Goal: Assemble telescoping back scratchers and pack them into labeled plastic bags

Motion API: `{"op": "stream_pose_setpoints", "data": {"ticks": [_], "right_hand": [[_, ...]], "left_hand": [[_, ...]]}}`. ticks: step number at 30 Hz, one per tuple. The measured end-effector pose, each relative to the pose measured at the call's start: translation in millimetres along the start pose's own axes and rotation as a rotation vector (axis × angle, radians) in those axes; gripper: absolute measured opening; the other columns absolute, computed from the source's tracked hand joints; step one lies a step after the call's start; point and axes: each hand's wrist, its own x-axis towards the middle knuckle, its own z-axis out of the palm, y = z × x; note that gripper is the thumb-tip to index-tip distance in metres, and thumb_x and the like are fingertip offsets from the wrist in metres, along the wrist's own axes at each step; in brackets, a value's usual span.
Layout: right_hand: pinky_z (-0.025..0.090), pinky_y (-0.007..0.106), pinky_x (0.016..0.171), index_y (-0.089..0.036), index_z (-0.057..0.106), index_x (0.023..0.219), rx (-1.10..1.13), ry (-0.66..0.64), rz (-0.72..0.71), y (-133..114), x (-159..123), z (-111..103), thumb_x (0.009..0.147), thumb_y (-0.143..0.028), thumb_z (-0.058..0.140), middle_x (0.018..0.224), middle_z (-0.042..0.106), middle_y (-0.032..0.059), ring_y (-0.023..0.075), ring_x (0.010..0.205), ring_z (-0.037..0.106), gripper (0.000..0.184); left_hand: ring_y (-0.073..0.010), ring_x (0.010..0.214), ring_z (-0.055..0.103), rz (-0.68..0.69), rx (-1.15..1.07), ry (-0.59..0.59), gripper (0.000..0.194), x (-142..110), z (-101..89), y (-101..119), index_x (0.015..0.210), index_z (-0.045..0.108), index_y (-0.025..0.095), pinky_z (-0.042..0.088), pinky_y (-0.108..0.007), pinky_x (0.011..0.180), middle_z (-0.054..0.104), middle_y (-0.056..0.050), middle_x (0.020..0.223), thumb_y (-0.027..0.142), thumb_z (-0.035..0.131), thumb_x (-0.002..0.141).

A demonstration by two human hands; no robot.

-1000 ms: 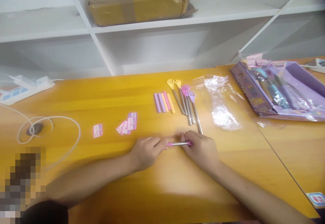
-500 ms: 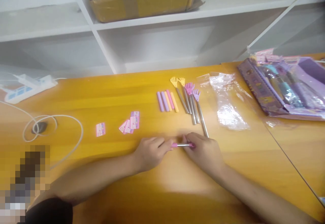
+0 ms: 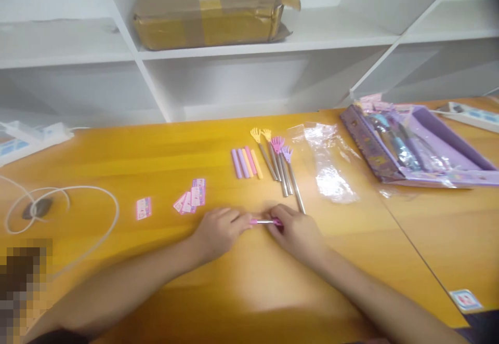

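Observation:
Between my two hands lies a back scratcher with a short bare stretch of metal rod showing. My left hand is closed around its pink handle end. My right hand grips the pink head at the other end, mostly hidden by the fingers. Just beyond my hands lie several back scratchers without handles, with yellow heads, a pink head and a light purple head. The far end of one rod reaches my right hand. Beside them is a row of purple, yellow and pink handle tubes.
Small pink printed cards and a single card lie left. Crumpled clear plastic bags rest right of the scratchers, near a purple display box holding packed items. A white cable coils far left. A taped carton sits on the shelf.
The camera view has shifted, so everything on the table appears further left and the shelf lower. Both hands keep the same hold on the back scratcher.

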Motion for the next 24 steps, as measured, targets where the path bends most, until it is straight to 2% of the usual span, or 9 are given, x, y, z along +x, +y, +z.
{"op": "stream_pose_setpoints", "data": {"ticks": [2,4,7,9,13,15,17,20,24], "right_hand": [[0.037,0.025,0.056,-0.021,0.058,0.095,0.027,-0.070,-0.022,0,3,-6,0.104,-0.027,0.054,0.084,0.069,0.0011,0.0133,0.059,0.061,0.012],[0.039,0.026,0.056,-0.021,0.056,0.100,0.022,-0.111,-0.083,-1,8,-16,0.110,-0.030,0.048,0.089,0.069,0.0021,0.0137,0.061,0.062,0.017],[0.039,0.027,0.056,-0.020,0.058,0.101,-0.032,-0.133,-0.212,-9,21,-37,0.116,-0.035,0.039,0.092,0.067,0.0030,0.0129,0.061,0.060,0.028],[0.039,0.027,0.057,-0.020,0.062,0.102,-0.065,-0.139,-0.284,-20,34,-60,0.117,-0.035,0.038,0.092,0.066,0.0029,0.0121,0.061,0.058,0.032],[0.044,0.031,0.066,-0.018,0.068,0.098,-0.139,-0.025,-0.368,-55,66,-122,0.115,-0.033,0.044,0.091,0.065,0.0055,0.0165,0.075,0.060,0.033],[0.047,0.034,0.073,-0.017,0.070,0.098,-0.200,0.038,-0.392,-73,78,-151,0.114,-0.028,0.047,0.094,0.066,0.0084,0.0203,0.084,0.061,0.030],[0.048,0.037,0.080,-0.017,0.072,0.107,-0.192,0.115,-0.417,-89,82,-170,0.112,-0.024,0.051,0.099,0.069,0.0100,0.0229,0.091,0.062,0.023],[0.047,0.038,0.083,-0.016,0.071,0.114,-0.082,0.161,-0.467,-103,82,-178,0.112,-0.021,0.052,0.098,0.069,0.0083,0.0216,0.090,0.060,0.019],[0.044,0.036,0.078,-0.014,0.069,0.117,-0.047,0.178,-0.529,-103,84,-165,0.113,-0.027,0.053,0.092,0.068,0.0062,0.0198,0.085,0.059,0.021]], "left_hand": [[-0.0186,0.068,0.055,0.021,0.072,-0.014,0.025,5,-6.4,-9,0.101,0.070,0.020,0.037,-0.034,0.065,0.062,-0.001,0.075,0.035,0.053,0.112],[-0.0207,0.072,0.055,0.037,0.159,-0.065,0.023,12,-19.4,-16,0.101,0.069,0.019,0.037,-0.036,0.068,0.063,-0.002,0.079,0.031,0.053,0.112],[-0.0214,0.076,0.056,0.070,0.221,-0.195,0.019,25,-52.4,-23,0.107,0.068,0.019,0.038,-0.035,0.069,0.063,-0.003,0.083,0.025,0.051,0.112],[-0.0209,0.077,0.054,0.068,0.245,-0.216,0.021,37,-81.1,-22,0.108,0.068,0.019,0.038,-0.034,0.068,0.061,-0.003,0.084,0.025,0.048,0.113],[-0.0206,0.075,0.048,0.096,0.358,-0.097,0.026,63,-139.8,-7,0.099,0.068,0.018,0.037,-0.034,0.065,0.058,-0.005,0.085,0.021,0.046,0.111],[-0.0208,0.077,0.049,0.091,0.404,-0.039,0.020,71,-162.9,4,0.105,0.069,0.017,0.037,-0.035,0.065,0.059,-0.005,0.086,0.018,0.050,0.109],[-0.0197,0.073,0.048,0.050,0.401,0.042,0.017,73,-178.8,10,0.111,0.070,0.018,0.036,-0.034,0.063,0.058,-0.003,0.081,0.018,0.054,0.107],[-0.0181,0.070,0.050,0.123,0.345,0.175,0.025,68,-189.3,10,0.126,0.068,0.021,0.036,-0.034,0.062,0.062,-0.001,0.080,0.013,0.058,0.104],[-0.0177,0.070,0.055,0.226,0.330,0.249,0.029,62,-190.9,-3,0.127,0.068,0.021,0.039,-0.035,0.063,0.071,-0.002,0.085,0.011,0.066,0.101]]}}
